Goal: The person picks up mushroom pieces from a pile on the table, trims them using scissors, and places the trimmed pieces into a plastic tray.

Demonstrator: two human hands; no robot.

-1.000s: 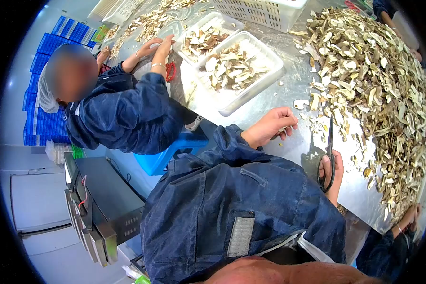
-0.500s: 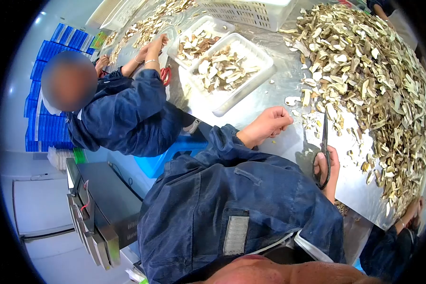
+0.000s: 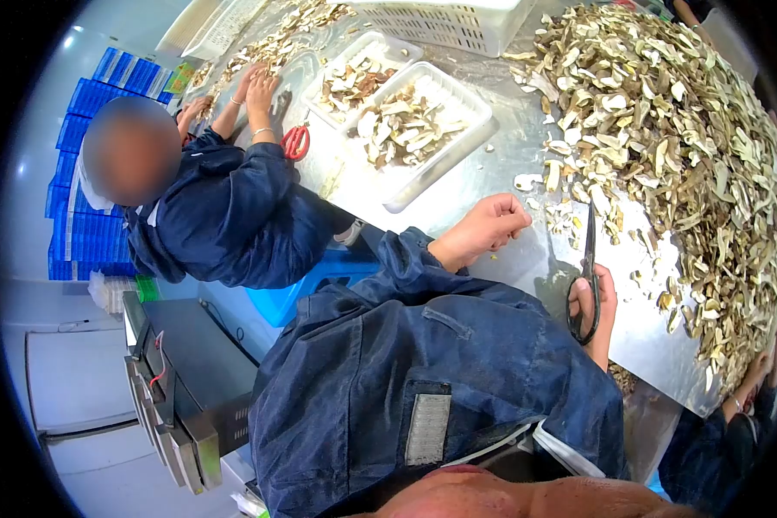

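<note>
My right hand (image 3: 597, 304) is closed around the handles of dark scissors (image 3: 589, 250). Their blades point away from me over the metal table, near the edge of a big heap of dried sliced mushrooms (image 3: 656, 129). My left hand (image 3: 485, 230) is held above the table with its fingers curled and pinched together; anything between them is hidden or too small to make out. Beyond it stand a white plastic tray (image 3: 479, 129) partly filled with mushroom slices (image 3: 410, 125) and a second white tray (image 3: 388, 43) with more slices. A few loose pieces (image 3: 531, 182) lie between my hands and the heap.
A co-worker (image 3: 224, 207) sits on a blue stool (image 3: 319, 278) to the left, hands over spread slices, beside red-handled scissors (image 3: 296, 142). Another person's arm (image 3: 742, 393) reaches in at lower right. A white perforated crate (image 3: 457, 26) stands at the back. Stacked blue boxes (image 3: 86, 229) line the wall.
The co-worker's hands have moved from a raised position near the trays down and away, onto the spread slices. My own hands and the scissors have hardly moved.
</note>
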